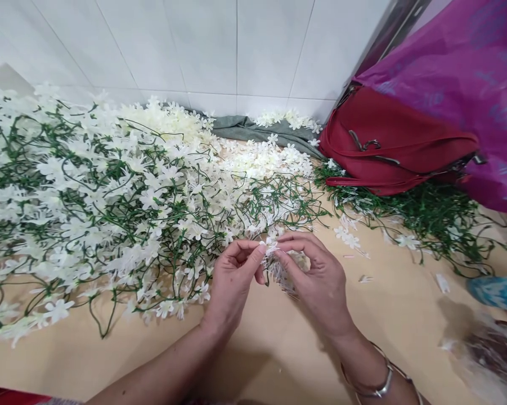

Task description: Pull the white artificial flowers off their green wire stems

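Near the middle of the view, my left hand (237,273) and my right hand (316,275) meet with thumbs and forefingers pinched. Between their fingertips is a small white artificial flower (272,243), partly covered by the fingers. Both hands are closed on it. Just behind and below the fingers lies a bunch of thin white stamens (285,273), partly hidden by my right hand. A large heap of white artificial flowers with green stems (143,191) spreads to the left. Loose white petals (265,160) and green stems (287,194) lie beyond my hands.
A red handbag (388,138) rests on green stems (426,216) at the right, before a purple bag (460,84). Loose flower pieces (346,237) dot the tan tabletop (261,360). A clear plastic bag (489,354) sits lower right. White tiled wall (211,50) closes the back.
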{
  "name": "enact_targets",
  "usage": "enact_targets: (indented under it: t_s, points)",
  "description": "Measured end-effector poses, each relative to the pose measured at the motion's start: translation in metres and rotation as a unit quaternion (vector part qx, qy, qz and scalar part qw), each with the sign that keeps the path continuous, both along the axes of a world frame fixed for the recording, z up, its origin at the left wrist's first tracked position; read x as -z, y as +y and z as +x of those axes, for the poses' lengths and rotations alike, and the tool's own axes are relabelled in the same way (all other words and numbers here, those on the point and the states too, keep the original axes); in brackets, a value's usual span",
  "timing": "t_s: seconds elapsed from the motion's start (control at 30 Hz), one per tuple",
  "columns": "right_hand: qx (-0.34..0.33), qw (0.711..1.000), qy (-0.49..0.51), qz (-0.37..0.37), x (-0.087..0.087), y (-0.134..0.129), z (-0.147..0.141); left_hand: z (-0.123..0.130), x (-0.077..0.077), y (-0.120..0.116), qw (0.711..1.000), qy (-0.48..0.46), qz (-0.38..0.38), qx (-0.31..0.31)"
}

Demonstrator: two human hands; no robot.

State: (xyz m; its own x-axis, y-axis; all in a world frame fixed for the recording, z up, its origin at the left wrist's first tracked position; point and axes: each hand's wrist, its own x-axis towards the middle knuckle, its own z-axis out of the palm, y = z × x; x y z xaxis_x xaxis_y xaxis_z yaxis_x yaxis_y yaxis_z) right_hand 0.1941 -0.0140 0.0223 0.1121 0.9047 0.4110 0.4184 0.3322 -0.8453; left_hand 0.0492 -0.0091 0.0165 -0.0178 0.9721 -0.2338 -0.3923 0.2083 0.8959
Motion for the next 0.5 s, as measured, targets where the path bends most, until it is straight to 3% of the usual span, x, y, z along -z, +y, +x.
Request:
enact_targets:
  t_s: [0.37, 0.5]
  points:
    - [-0.001, 0.999, 0.028, -0.031, 0.0062, -0.0026, -0.0064, -0.0014, 0.0011, -0.0001, 0.999, 0.008, 0.019, 0.040]
    - [-0.020, 0.993, 0.084, -0.077, 0.0066, -0.0014, -0.0050, -0.0035, 0.0022, -0.0009, 0.998, 0.010, 0.021, 0.060]
